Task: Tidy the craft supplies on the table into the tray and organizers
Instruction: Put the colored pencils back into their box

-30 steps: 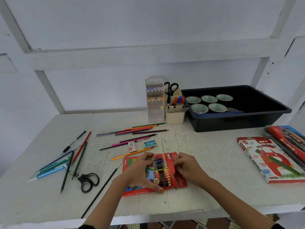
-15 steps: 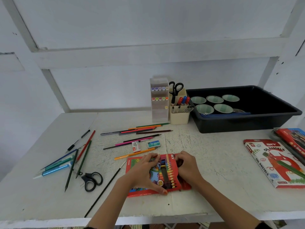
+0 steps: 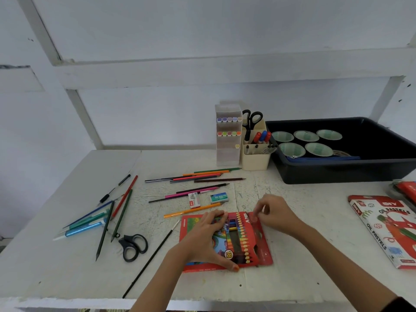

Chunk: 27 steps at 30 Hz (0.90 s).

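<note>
The flat red cardboard crayon box lies near the front edge of the white table, pinned under the spread, flat fingers of the left hand. The right hand curls at the box's top corner. Best to hold the box down while tucking the flap. The flap is blurred, so I cannot tell whether it is pinched.

The white desk is lying beneath my left grip, its paint cracking just ahead. Well beyond that grip a white wall is rising, a pale beam running across it, a slanted post leaning farther left.
</note>
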Each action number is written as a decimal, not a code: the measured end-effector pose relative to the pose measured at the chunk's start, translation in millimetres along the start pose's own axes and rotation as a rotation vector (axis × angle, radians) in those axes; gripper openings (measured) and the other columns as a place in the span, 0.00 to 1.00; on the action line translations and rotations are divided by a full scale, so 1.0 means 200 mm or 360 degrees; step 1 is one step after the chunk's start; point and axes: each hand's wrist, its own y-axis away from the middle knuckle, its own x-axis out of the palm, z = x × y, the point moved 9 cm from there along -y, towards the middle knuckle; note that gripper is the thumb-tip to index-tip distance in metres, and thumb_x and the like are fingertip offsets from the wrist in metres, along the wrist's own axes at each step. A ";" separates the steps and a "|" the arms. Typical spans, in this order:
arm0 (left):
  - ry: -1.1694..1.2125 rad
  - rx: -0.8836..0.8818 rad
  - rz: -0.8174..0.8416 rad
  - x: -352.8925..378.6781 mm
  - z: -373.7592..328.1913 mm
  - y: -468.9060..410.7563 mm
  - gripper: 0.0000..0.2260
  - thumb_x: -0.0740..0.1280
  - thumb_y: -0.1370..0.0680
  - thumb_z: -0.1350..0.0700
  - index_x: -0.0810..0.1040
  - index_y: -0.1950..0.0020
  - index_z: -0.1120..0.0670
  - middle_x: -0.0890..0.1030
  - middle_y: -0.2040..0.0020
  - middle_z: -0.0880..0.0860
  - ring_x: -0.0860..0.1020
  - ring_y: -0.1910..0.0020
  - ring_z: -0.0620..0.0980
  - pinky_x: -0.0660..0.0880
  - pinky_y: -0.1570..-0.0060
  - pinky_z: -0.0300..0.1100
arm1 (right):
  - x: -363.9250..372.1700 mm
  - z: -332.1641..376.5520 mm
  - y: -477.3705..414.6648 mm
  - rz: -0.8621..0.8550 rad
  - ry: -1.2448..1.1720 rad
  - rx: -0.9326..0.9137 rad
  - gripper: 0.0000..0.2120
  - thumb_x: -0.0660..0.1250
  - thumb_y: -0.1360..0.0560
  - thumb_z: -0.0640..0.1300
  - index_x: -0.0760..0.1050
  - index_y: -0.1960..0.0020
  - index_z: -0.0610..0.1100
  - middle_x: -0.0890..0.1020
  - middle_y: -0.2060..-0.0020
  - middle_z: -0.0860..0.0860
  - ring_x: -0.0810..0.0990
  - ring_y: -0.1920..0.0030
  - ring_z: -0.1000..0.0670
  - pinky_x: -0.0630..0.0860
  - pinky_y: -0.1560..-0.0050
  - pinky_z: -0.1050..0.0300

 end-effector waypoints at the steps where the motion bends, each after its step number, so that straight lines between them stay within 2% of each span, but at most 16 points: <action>1: 0.0006 -0.0002 -0.0005 0.00 0.00 0.00 0.55 0.69 0.41 0.27 0.47 0.23 0.44 0.46 0.27 0.35 0.47 0.25 0.44 0.55 0.26 0.51 | -0.02 0.04 -0.04 -0.0097 -0.0007 -0.0036 0.12 0.66 0.28 0.34 0.76 0.64 0.50 0.77 0.59 0.52 0.75 0.60 0.56 0.70 0.63 0.68; 3: 0.0011 -0.0005 -0.0020 -0.01 0.01 0.00 0.54 0.69 0.41 0.27 0.47 0.23 0.44 0.46 0.27 0.35 0.47 0.25 0.45 0.55 0.26 0.51 | -0.01 0.17 -0.11 -0.0166 -0.0030 -0.0174 0.08 0.67 0.28 0.36 0.79 0.59 0.48 0.78 0.59 0.52 0.74 0.62 0.56 0.70 0.64 0.69; 6: 0.0017 0.0010 -0.0051 -0.01 0.00 0.00 0.54 0.69 0.42 0.27 0.48 0.23 0.44 0.47 0.27 0.36 0.47 0.25 0.46 0.56 0.26 0.52 | 0.10 0.34 -0.21 -0.0058 -0.0004 -0.0399 0.03 0.70 0.27 0.42 0.82 0.54 0.46 0.77 0.59 0.53 0.74 0.64 0.59 0.71 0.63 0.72; 8: 0.0022 0.0042 -0.0104 -0.01 0.00 0.00 0.55 0.70 0.42 0.27 0.51 0.23 0.46 0.48 0.27 0.37 0.48 0.25 0.46 0.56 0.26 0.52 | 0.19 0.40 -0.26 0.0016 0.0047 -0.0456 0.06 0.69 0.26 0.43 0.82 0.51 0.46 0.77 0.57 0.54 0.73 0.62 0.60 0.70 0.60 0.71; 10: 0.0042 0.0065 -0.0152 -0.02 -0.01 0.00 0.54 0.70 0.43 0.27 0.53 0.23 0.47 0.49 0.27 0.38 0.48 0.25 0.45 0.56 0.26 0.51 | 0.29 0.42 -0.30 0.0107 0.0219 -0.0473 0.09 0.67 0.25 0.44 0.81 0.46 0.46 0.76 0.53 0.52 0.73 0.57 0.58 0.72 0.53 0.66; 13: 0.0071 0.0095 -0.0193 -0.04 -0.02 0.00 0.52 0.72 0.43 0.28 0.58 0.25 0.48 0.53 0.27 0.40 0.51 0.26 0.43 0.57 0.27 0.49 | 0.38 0.44 -0.32 0.0195 0.0544 -0.0483 0.12 0.62 0.22 0.46 0.78 0.41 0.46 0.75 0.49 0.49 0.75 0.50 0.51 0.73 0.51 0.59; 17: 0.0076 0.0126 -0.0202 -0.04 -0.03 0.00 0.54 0.72 0.42 0.29 0.55 0.23 0.47 0.50 0.26 0.39 0.48 0.25 0.43 0.54 0.26 0.48 | 0.36 0.46 -0.31 0.0104 0.0724 -0.0591 0.12 0.62 0.22 0.46 0.78 0.42 0.45 0.74 0.49 0.49 0.73 0.49 0.51 0.72 0.53 0.58; 19: 0.0061 0.0118 -0.0192 -0.04 -0.02 0.00 0.55 0.71 0.42 0.28 0.52 0.23 0.47 0.49 0.26 0.38 0.48 0.26 0.42 0.54 0.26 0.49 | 0.31 0.44 -0.29 0.0014 0.0632 -0.0620 0.10 0.64 0.23 0.44 0.79 0.45 0.43 0.74 0.49 0.49 0.73 0.51 0.51 0.73 0.55 0.59; 22: 0.0066 0.0082 -0.0152 -0.03 -0.01 0.00 0.56 0.70 0.42 0.27 0.50 0.23 0.47 0.48 0.27 0.37 0.49 0.26 0.42 0.56 0.26 0.49 | 0.19 0.38 -0.27 -0.0183 0.0563 -0.0640 0.09 0.65 0.24 0.42 0.80 0.47 0.41 0.76 0.50 0.48 0.71 0.47 0.50 0.67 0.53 0.65; 24: 0.0075 0.0060 -0.0113 -0.02 -0.01 0.00 0.55 0.70 0.42 0.28 0.50 0.23 0.46 0.47 0.27 0.36 0.48 0.26 0.41 0.55 0.26 0.49 | 0.10 0.30 -0.24 -0.0267 0.0537 -0.0588 0.08 0.65 0.23 0.42 0.80 0.47 0.41 0.78 0.52 0.49 0.69 0.48 0.51 0.63 0.50 0.66; 27: 0.0082 0.0045 -0.0083 -0.02 -0.01 0.01 0.55 0.70 0.42 0.27 0.49 0.23 0.45 0.47 0.27 0.36 0.49 0.26 0.41 0.55 0.26 0.48 | -0.04 0.12 -0.19 -0.0328 0.0406 -0.0389 0.06 0.66 0.24 0.40 0.81 0.50 0.42 0.80 0.56 0.49 0.69 0.53 0.55 0.63 0.54 0.68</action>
